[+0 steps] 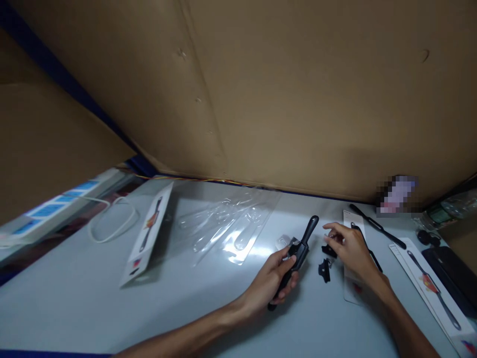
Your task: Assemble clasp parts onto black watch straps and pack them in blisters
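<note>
My left hand (281, 276) is closed around a black two-handled tool (310, 229) that looks like a spokeshave. The tool is tilted, one handle pointing up and away, the other below my fingers. To its right, my right hand (349, 244) hovers with thumb and forefinger apart and the other fingers curled. Just under the fingertips lies a small black shaped plate (328, 250); whether the hand touches it I cannot tell. A second small black plate (324, 270) lies nearer me. Partly behind the right hand is a printed card (352, 293) with a black slotted tool (372, 256) on it.
Clear plastic blister shells (231, 228) lie at the back middle. A bent printed card (149, 236) stands at left, near a white cable (112, 236) and power strip (55, 206). At right are another slotted black tool (378, 226), cards (428, 283), a black case (452, 273) and a bottle (443, 214).
</note>
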Available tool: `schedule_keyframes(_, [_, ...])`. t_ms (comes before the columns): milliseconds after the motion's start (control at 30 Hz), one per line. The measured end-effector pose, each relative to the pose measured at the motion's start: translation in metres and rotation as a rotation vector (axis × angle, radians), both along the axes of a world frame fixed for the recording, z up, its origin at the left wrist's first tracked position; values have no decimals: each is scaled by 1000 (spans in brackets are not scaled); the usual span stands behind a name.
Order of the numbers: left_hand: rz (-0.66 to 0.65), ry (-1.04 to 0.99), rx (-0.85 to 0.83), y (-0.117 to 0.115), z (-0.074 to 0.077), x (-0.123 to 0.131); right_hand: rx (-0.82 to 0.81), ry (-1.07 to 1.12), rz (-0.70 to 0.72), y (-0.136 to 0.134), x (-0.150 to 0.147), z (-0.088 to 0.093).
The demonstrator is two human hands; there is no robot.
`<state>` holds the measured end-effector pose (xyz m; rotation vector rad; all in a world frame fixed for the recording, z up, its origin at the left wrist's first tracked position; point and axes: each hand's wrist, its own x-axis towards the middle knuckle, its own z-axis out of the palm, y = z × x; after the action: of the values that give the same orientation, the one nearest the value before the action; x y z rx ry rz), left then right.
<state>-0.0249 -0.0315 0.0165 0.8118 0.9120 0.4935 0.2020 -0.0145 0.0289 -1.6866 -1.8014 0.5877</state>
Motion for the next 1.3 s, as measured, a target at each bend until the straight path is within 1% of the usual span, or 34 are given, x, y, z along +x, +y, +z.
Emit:
schedule_keyframes(100, [-9, -5, -18, 0, -2, 0, 31, 129, 0, -7, -3, 13])
schedule_keyframes(167, [-14, -15, -32, 0, -2, 0, 22, 181, 15, -12, -12, 17])
schedule_keyframes(267, [-47, -19, -35, 0, -1, 1, 60, 225, 100, -18, -27, 16])
schedule_keyframes(367, [-68, -6, -30, -2, -3, 3, 131, 237, 175, -23, -40, 10])
schedule_keyframes(500, [-99, -34, 13, -5, -7, 4, 177, 152, 218, -26, -49, 3])
schedule_keyframes(700, [-121, -18, 18, -5, -9, 5, 155, 0, 272, -29, -51, 1])
schedule_keyframes(833, [-136, -12, 45, -5, -11, 6, 257, -175, 330, -32, -54, -1])
schedule_keyframes(933, [-150, -7, 79, -7, -12, 7, 313, -289, 426, -33, -54, -2])
schedule_keyframes(1067, [-182, 23, 139, -11, -14, 8, 250, -345, 533, -33, -52, -1])
schedule_keyframes(1167, [-191, 1, 156, -13, -16, 9, 173, -337, 522, -32, -48, 4])
schedule_keyframes(1300, [-189, -14, 169, -14, -19, 9, 105, -248, 497, -28, -44, 6])
